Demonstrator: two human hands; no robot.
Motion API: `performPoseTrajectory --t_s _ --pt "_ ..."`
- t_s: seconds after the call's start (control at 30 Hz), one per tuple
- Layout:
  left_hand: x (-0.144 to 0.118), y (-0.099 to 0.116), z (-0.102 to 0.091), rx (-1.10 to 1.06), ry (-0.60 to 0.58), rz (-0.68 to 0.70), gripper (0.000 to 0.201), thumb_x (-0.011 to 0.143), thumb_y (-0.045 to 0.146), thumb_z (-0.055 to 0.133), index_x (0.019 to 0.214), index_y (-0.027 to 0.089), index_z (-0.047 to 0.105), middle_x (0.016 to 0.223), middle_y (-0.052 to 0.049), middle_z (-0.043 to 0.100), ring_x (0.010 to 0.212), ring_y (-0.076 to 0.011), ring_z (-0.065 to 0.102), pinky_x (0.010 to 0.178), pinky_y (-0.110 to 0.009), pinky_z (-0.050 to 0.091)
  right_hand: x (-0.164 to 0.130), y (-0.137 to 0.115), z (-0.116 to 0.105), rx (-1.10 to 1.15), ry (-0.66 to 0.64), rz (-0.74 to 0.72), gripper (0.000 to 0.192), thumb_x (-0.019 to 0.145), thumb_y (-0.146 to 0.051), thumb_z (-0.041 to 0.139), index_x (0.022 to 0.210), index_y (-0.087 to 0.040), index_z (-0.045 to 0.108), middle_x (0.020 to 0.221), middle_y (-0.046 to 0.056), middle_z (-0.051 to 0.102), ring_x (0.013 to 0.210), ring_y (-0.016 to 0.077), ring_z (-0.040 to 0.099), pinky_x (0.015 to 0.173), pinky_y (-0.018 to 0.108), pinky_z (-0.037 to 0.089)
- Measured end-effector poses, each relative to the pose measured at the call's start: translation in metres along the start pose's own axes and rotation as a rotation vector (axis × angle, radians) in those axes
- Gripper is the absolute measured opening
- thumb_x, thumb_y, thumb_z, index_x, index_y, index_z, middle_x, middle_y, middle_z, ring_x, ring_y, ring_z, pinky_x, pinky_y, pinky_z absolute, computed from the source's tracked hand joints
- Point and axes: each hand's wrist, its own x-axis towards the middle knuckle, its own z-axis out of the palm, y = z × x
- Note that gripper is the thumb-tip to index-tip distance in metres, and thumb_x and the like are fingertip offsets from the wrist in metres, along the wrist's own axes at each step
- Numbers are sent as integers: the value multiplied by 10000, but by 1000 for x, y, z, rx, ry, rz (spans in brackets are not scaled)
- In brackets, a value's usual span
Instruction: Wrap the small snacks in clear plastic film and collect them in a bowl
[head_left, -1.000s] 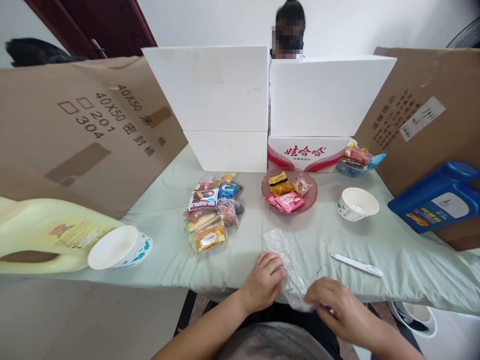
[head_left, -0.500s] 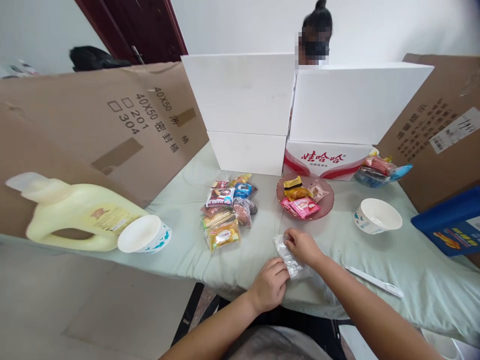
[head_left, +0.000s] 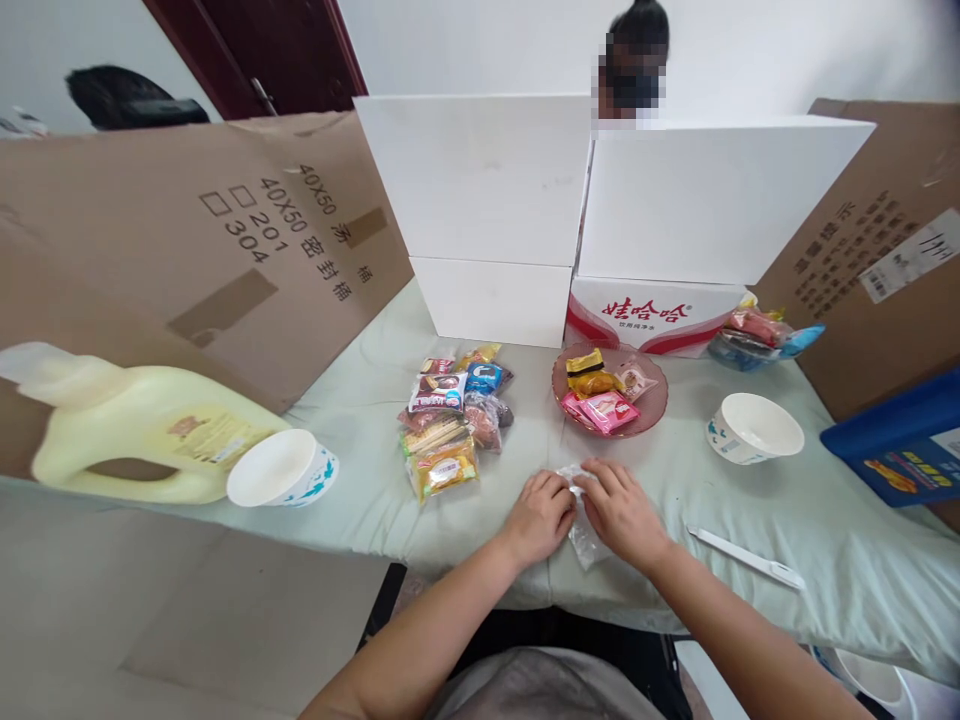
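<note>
A clear crumpled plastic bag (head_left: 581, 535) lies flat near the front edge of the table's pale green cloth (head_left: 750, 500). My left hand (head_left: 538, 515) and my right hand (head_left: 621, 511) both rest on its upper end, fingertips nearly meeting over the bag's mouth. Most of the bag is hidden under my fingers. A pile of wrapped snacks (head_left: 452, 417) sits just beyond my left hand. A pink glass plate (head_left: 652, 375) with several snack packets stands beyond my right hand.
Two white paper bowls (head_left: 279, 468) (head_left: 752, 427), a yellow jug (head_left: 127, 430), a blue jug (head_left: 907, 445), a white stick (head_left: 746, 557) and a bowl of snacks (head_left: 754, 335) lie around. Cardboard walls and white boxes (head_left: 487, 200) enclose the table. A person sits behind the boxes.
My right hand came back from the bag's far end to meet my left hand. The bag now looks shorter and lies mostly under my fingers. The camera view shifted slightly.
</note>
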Motion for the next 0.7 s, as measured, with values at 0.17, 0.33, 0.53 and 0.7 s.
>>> performPoseTrajectory --t_s 0.17,0.33,0.53,0.7 --pt "-4 2 0 79 -64 43 332 896 187 538 1219 238 591 1337 -53 553 1203 -268 451 989 -451 382 -74 -13 11 -174 34 -332 539 888 -340 548 1376 -128 462 1416 119 500 1360 257 358 1091 416 317" --pt "-2 5 -5 97 -176 117 441 899 258 534 1339 280 512 1441 -27 485 1297 -280 389 1027 -483 322 -117 -29 20 -272 69 -227 567 888 -289 522 1425 -139 414 1453 107 465 1356 247 375 1076 399 331" --pt "-3 5 -8 46 -234 178 493 895 314 557 1379 295 468 1431 -25 502 1326 -289 365 1059 -495 284 -110 -25 16 -102 132 -122 343 921 -200 463 1247 -202 571 1226 84 634 1138 225 546 986 405 384" --pt "-3 1 -8 0 -267 201 616 883 344 576 1451 263 351 1393 -56 535 1358 -299 336 1079 -506 266 -99 -25 10 63 150 -222 256 927 -132 418 1069 -208 617 1003 49 673 1062 198 558 1024 424 346"
